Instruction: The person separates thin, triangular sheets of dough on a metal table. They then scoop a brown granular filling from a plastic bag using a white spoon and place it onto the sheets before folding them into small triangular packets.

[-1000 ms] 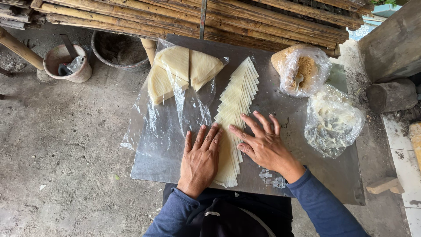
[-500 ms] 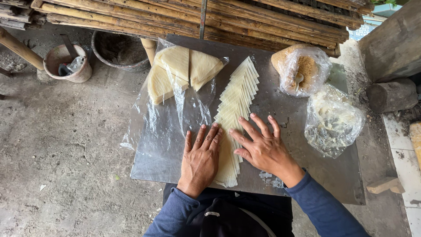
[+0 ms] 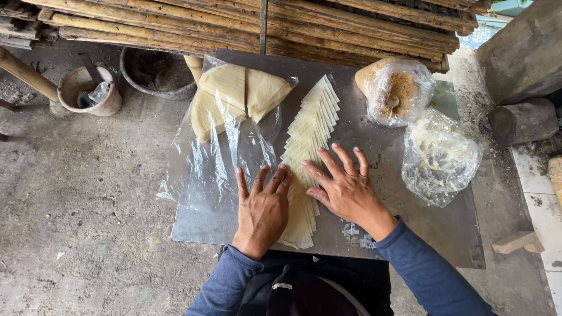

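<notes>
Hands lie flat and open on a grey metal tabletop, fingers spread, gripping nothing. The left hand presses its fingertips on the near part of a long fanned row of pale triangular wrappers, its palm resting on the clear plastic sheet just beside them. The right hand sits on the other side of the same row, its fingertips touching the right edge of the wrappers. The row runs from the near edge of the tabletop, between the two hands, up toward the far side, each sheet overlapping the next. At the far left of the tabletop, a stack of folded yellowish wrappers lies partly inside the plastic. To the right stand two clear bags: one with brown crumbly filling, one with a whitish mix, close together and well apart from the hands. On the concrete floor to the left sit a small pink bucket and a dark round basin, below a rack of bamboo poles.
</notes>
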